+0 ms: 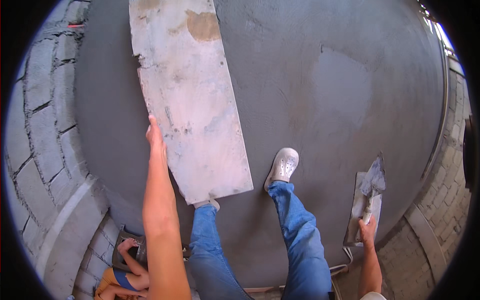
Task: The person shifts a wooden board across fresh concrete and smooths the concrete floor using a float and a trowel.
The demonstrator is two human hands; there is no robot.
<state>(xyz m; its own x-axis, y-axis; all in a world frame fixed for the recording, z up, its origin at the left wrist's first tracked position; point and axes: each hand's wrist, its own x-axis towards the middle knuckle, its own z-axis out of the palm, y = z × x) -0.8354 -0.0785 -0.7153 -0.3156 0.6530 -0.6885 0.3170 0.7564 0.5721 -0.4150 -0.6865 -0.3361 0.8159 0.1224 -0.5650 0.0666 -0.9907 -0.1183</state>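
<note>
- Spanning the upper middle of the frame, left of centre, a long pale board (pixel 200 105) is seen running down from the top edge; its face is marked by stains, a brown patch near the top and a chipped left edge.
- The board's left edge is grasped by the left hand (pixel 155 134); the fingers are mostly hidden, so how they are curled beneath cannot be told.
- At the lower right, the handle of a pointed trowel (pixel 375 178) is clasped by the right hand (pixel 367 231), with the blade directed toward the top of the frame and smeared with grey.
- Behind that trowel and hand, a rectangular metal plate (pixel 354 210) is partly covered; whether it is also gripped cannot be told.
- Most of the frame is filled by a smooth grey surface (pixel 280 90), on which a lighter patch (pixel 342 85) is shown at the upper right.
- Below centre, a pale clog (pixel 285 164) is worn at the end of one blue trouser leg (pixel 300 225); the other clog (pixel 212 203) is partly hidden by the board's lower end.
- At the lower left, another person (pixel 132 280) is partly visible, dressed in orange and blue.
- Both sides are bordered by block walls (pixel 45 115).
</note>
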